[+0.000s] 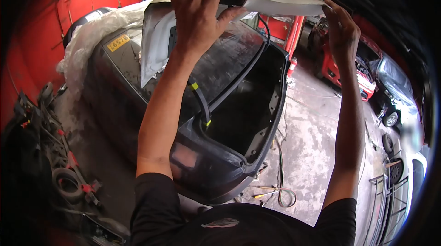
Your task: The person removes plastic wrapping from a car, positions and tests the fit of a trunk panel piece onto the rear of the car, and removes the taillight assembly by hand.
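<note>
A trunk lid (285, 3), pale on the side facing me with a red light strip on top, is raised over the dark car's rear. My left hand (200, 14) has its fingers over the lid's upper edge and its thumb beneath. At the opposite edge, my right hand (342, 30) grips the lid with bent fingers. Below both hands lies the open trunk (243, 113) of the car. A curved hinge arm (202, 101) marked with yellow tape rises from the trunk's side. Patchy dull paint covers the bumper (211, 172).
Crumpled clear plastic sheeting (76, 53) covers part of the car's left side. Loose parts and a tire (68, 184) lie on the left floor. A hose (281, 172) curls on the concrete at right. Farther off stand a red car (330, 64) and a metal rack (383, 204).
</note>
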A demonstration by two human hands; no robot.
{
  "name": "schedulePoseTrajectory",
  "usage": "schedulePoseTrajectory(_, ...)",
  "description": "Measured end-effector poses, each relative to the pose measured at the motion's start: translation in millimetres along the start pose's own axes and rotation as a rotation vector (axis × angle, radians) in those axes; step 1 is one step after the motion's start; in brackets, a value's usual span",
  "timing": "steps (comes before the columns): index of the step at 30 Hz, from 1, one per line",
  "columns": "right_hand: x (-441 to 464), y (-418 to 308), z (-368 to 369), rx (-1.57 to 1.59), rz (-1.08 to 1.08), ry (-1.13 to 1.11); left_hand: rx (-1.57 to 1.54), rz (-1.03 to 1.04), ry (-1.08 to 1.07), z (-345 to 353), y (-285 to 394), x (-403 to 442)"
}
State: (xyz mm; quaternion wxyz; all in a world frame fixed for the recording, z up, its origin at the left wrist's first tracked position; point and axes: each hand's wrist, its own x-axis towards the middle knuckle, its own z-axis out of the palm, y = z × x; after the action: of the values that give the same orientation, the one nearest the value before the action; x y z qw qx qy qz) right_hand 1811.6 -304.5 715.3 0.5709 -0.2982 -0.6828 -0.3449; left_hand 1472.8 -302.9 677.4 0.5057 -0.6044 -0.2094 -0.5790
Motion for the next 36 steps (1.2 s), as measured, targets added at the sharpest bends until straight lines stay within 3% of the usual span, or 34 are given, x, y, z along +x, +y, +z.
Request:
schedulePoseTrajectory(14, 1.9, 5.5, 12.3, 0.027, -0.023, 0.076, 0.058, -0.019, -0.031, 1.3, -3.6, -2.7)
schedulePoseTrajectory(32, -2.6, 13.2, 12.6, 0.04, -0.126, 0.118, -0.182, -0.176, -0.076, -13.6, 6.1, 5.8)
schedulePoseTrajectory(36, -9.9, 9.6, 10.3, 0.088, 0.054, 0.067, -0.115, -0.125, -0.054, -12.4, 10.5, 6.0)
